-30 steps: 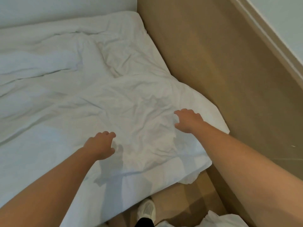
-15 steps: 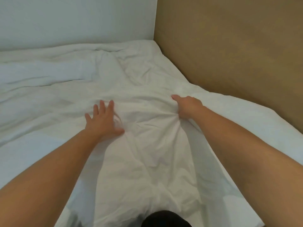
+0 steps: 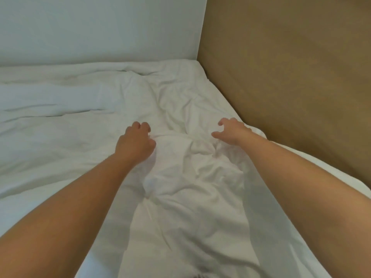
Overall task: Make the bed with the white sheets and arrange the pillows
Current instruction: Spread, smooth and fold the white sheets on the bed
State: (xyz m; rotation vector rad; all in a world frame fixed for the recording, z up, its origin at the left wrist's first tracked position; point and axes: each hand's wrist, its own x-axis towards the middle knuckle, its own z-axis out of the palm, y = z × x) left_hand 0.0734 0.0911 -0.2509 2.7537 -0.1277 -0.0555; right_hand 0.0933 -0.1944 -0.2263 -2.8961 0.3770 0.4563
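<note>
Left grip [image 3: 134, 143] lies on the white sheet [image 3: 190, 187] with its fingers curled under and the thumb against a raised fold; whether cloth is caught inside the curl I cannot tell. Right grip [image 3: 230, 131] is released: the fingers are spread and a little bent like a claw, the thumb points to the left, and nothing is between them. It is at the right side of the same bunched fold, near the brown panel [image 3: 291, 67]. The sheet is crumpled in a long ridge that runs between both forearms toward the camera, on top of the bed [image 3: 40, 167]. To the left the bedding is flatter, with some long creases. Behind the bed stands a white wall [image 3: 100, 27], which meets the brown panel in the corner
</note>
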